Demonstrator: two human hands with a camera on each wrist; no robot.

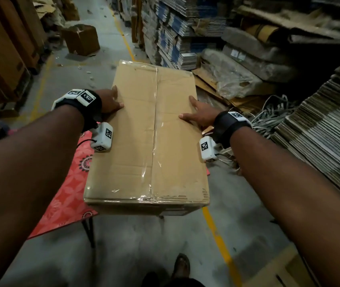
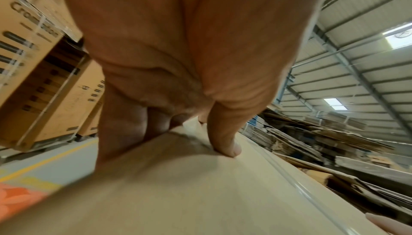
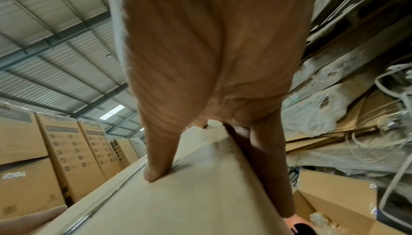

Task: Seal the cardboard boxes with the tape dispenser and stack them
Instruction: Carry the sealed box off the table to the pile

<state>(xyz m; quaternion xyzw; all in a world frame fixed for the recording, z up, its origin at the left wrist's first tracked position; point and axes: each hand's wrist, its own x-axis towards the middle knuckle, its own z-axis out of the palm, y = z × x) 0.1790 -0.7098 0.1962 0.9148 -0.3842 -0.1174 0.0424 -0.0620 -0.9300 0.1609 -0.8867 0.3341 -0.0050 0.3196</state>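
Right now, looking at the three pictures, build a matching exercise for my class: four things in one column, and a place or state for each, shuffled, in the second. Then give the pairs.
Column 1
1. cardboard box
2. left hand
3. red patterned mat
4. yellow line

Column 2
A. painted on the grey floor
B. taped shut along its top seam
C. grips the box's left edge, thumb on top
D. lies under the box, at its left

Pairs: 1-B, 2-C, 3-D, 4-A

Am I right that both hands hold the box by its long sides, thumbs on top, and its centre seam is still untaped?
Not quite: the seam is already taped. The head view shows clear tape along the centre of the box. The left hand and right hand do hold its long sides, thumbs on top.
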